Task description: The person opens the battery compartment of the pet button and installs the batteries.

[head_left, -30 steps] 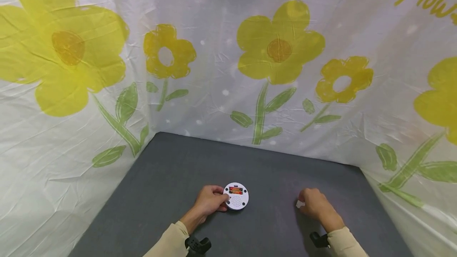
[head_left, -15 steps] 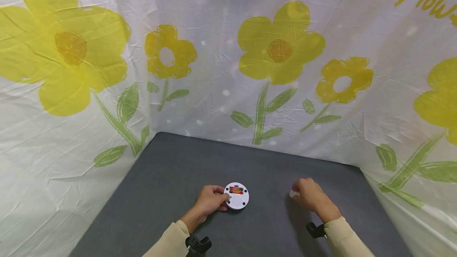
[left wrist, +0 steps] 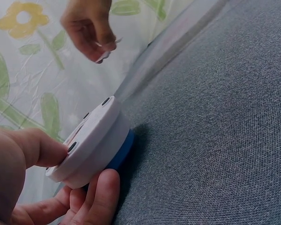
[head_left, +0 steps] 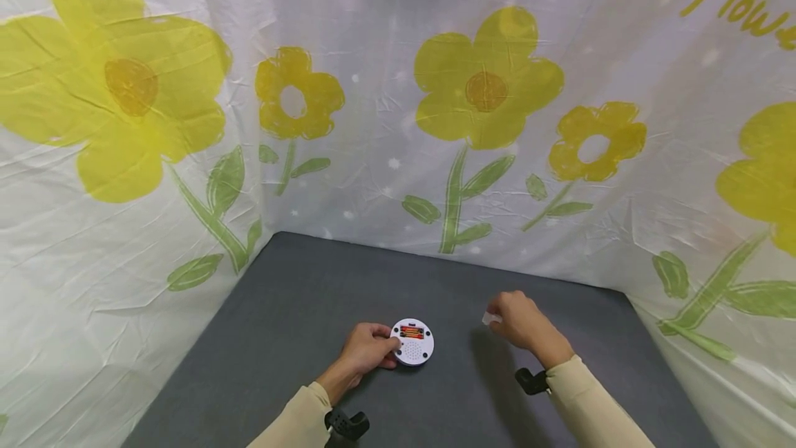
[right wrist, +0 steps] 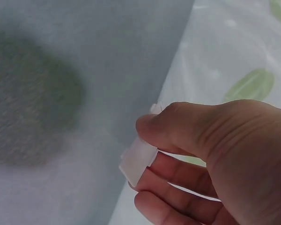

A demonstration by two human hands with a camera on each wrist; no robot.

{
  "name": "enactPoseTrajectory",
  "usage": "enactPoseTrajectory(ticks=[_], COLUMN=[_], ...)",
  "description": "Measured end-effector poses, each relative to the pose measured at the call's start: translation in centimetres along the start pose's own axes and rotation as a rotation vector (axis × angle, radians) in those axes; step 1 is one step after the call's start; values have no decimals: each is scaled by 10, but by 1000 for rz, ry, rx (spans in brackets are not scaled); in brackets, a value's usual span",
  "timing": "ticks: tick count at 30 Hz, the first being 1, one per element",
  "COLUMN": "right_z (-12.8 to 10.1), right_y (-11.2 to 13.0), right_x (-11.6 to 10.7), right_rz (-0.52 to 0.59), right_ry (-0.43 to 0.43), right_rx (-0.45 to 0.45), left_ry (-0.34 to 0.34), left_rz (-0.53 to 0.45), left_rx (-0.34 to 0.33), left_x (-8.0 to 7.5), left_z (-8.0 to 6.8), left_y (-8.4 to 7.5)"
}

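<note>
The flowered backdrop sheet (head_left: 385,157) bears cut-off yellow lettering, "flow" and "wer".

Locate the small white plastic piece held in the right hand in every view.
Head: small white plastic piece right of centre, at the right hand's fingertips.
Left wrist: top left, pinched above the table.
Right wrist: centre, between thumb and fingers.
Shared landmark: grey fabric table.

Smooth white plastic disc (head_left: 412,342) with blue base on matt grey woven cloth table cover (head_left: 298,296); creased glossy flowered sheet (head_left: 373,123) behind.
</note>
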State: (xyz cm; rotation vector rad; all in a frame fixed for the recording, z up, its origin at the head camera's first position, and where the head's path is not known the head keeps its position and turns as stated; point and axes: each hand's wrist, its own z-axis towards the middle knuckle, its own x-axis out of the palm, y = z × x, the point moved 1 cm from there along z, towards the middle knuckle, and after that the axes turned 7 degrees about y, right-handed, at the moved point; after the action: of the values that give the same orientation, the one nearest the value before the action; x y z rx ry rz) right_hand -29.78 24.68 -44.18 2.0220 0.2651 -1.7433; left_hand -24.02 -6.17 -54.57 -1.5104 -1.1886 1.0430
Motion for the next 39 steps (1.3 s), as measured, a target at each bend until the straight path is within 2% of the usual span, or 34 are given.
enactPoseTrajectory(ticks=[10, 23, 30, 39], right_z=[17, 35, 43, 48], right_y=[27, 63, 77, 90], right_x=[-13, -21, -19, -6], right_rz=[-27, -13, -36, 2], right_ry=[-36, -34, -53, -29], right_rx=[-86, -169, -212, -205], left_ry=[16, 28, 28, 25], left_rz=[-19, -34, -32, -45], left_rx=[-4, -11, -9, 5], left_x=[-1, 0, 0, 1], left_z=[3, 3, 2, 2], left_y=[2, 0, -2, 0])
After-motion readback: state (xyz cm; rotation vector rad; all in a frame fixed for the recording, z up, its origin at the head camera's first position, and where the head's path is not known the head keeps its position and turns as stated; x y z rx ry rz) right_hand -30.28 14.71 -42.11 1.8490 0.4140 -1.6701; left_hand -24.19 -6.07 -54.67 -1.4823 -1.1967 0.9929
